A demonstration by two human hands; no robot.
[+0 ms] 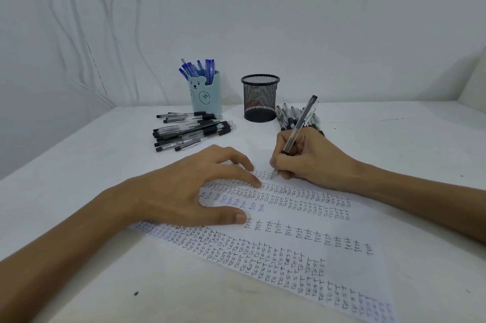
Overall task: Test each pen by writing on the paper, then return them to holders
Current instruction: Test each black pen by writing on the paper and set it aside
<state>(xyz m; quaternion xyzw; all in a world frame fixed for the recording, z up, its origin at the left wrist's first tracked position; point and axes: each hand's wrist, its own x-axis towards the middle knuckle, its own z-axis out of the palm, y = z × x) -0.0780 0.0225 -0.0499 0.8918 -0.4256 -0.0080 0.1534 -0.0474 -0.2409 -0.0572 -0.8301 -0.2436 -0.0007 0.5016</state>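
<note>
Both on the paper (pixel 328 257): my left hand (pixel 184 191) presses, fingers spread; my right hand (pixel 310 157) grips a pen (pixel 299 125), tip seemingly touching

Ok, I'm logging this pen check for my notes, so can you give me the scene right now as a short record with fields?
right hand: grips a clear pen, tip on the paper
left hand: fingers spread, pressing the paper
writing: rows of "test", black and some blue
bear holder: blue pens standing inside
mesh holder: no pens above the rim
left pile: loose pens before the bear holder
right pile: loose pens beside the mesh holder
</note>
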